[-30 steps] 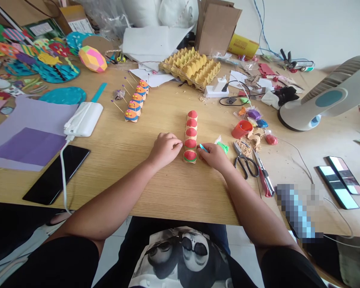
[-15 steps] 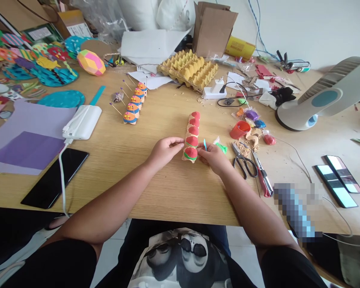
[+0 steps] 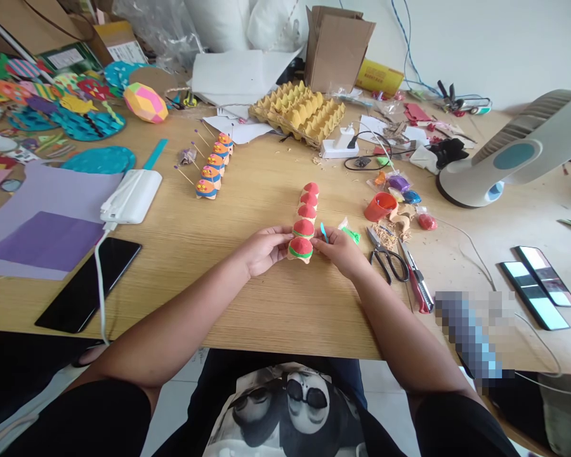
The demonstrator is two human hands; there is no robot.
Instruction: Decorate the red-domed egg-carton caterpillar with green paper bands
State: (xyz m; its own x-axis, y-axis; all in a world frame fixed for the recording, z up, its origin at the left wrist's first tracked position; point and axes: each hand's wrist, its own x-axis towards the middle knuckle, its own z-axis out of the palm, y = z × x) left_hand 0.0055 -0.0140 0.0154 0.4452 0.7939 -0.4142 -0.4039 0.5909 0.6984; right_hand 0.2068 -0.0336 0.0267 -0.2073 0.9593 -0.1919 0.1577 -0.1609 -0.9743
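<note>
Although it looks firm, red-domed strip (image 3: 303,227): its far part appears to rest on the wooden table (image 3: 247,311), and its five domes run in one row away from the body; whether the near end is raised a little, I cannot tell.
Left hand (image 3: 269,251): closed around the left side of the near end, with thumb on the edge and the other fingers curled lower, partly hidden.
Right hand (image 3: 340,247): narrow, pinching a small blue tool (image 3: 324,232) which points up, while the fingertips appear to touch the right side of the strip.
Weight: I judge it very light, because it resembles moulded paper, like the yellow egg tray (image 3: 297,114) behind; a small push could make it slide or turn.
Stiffness: probably stiff along each dome, but weaker in the narrow parts between domes, where it could bend or tear.
Surface: the red covering looks matt, so I expect little slipping; if it is soft clay, a hard press could leave a mark.
Green band (image 3: 301,254): it goes around the lower edge of the nearest dome, and I would not rub there.
Best hold: the pale lower edges, from both sides, with gentle fingers, leaving the red tops free.
</note>
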